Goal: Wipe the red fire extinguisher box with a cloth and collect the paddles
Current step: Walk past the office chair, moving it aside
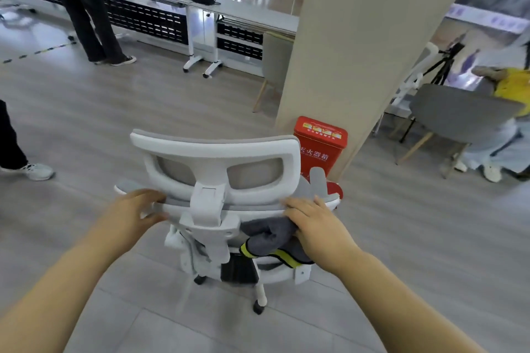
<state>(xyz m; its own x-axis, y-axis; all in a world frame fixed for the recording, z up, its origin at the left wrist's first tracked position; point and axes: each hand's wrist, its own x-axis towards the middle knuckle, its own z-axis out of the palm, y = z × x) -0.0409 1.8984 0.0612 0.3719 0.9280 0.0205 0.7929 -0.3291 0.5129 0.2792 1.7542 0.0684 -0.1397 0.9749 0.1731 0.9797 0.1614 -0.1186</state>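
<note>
Left hand: the left hand [134, 210] reaches forward with the forearm stretched out from the lower left, palm turned inward, fingers curled over the top rail of the white office chair [213, 180], thumb beneath the rail, closed on it.
Right hand: the right hand [314, 226] lies palm down, wrist slightly bent, forearm coming in from the lower right; its fingers press a grey cloth [268, 233] against the same rail and hold it there.
Cloth: bunched under and left of the right palm, hanging down behind the chair back, with a yellow and black band at its lower edge.
Chair: between the two hands, its back facing the camera, headrest above both grips, castors on the grey floor [143, 112] below.
Fire extinguisher box: the red fire extinguisher box [321, 143] stands beyond the right hand, partly hidden by the headrest, against the foot of the beige pillar [372, 37], apart from both hands.
Paddles: something red and a grey shape show just beyond the right fingertips; I cannot tell what they are.
</note>
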